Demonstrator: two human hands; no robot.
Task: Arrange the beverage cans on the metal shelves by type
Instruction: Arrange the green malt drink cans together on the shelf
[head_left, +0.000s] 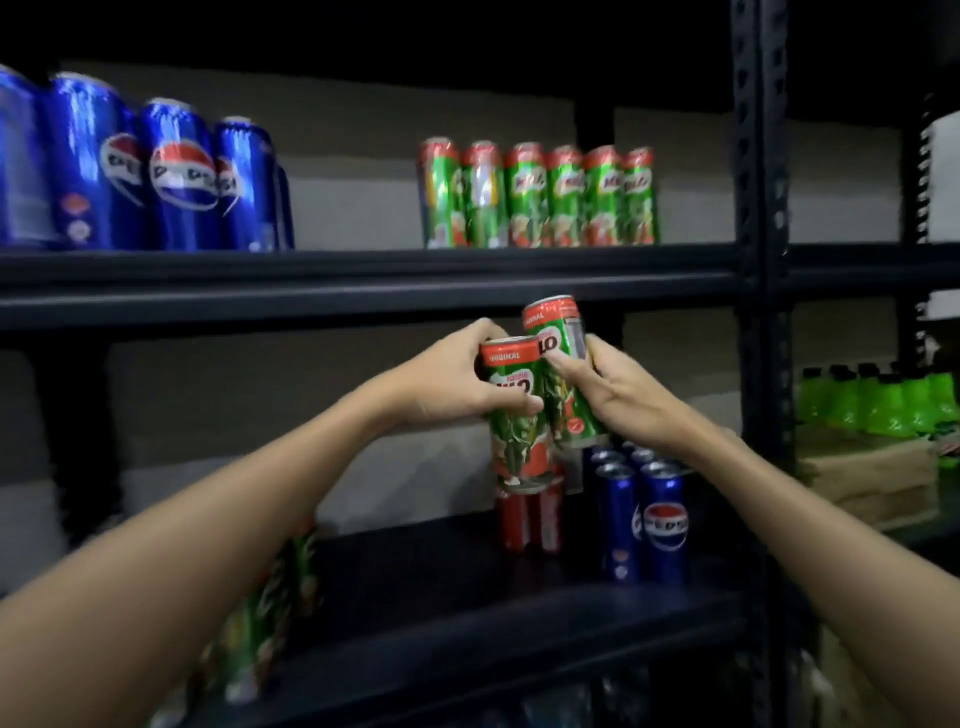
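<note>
My left hand (447, 382) grips a green Milo can (514, 441) around its upper half, in front of the middle shelf. Beside it, my right hand (618, 392) holds a second green Milo can (563, 364), tilted and slightly higher. The two cans touch. On the upper shelf (363, 275) stands a row of several Milo cans (540, 195) at the right and several blue Pepsi cans (156, 171) at the left. On the middle shelf (467, 582) stand red cans (530, 514) and several blue Pepsi cans (644, 514) below my hands.
More green Milo cans (275, 613) stand at the left of the middle shelf, partly behind my left arm. A black perforated upright post (758, 260) bounds the shelves at the right. Beyond it are green bottles (878, 400) on cardboard boxes (872, 478).
</note>
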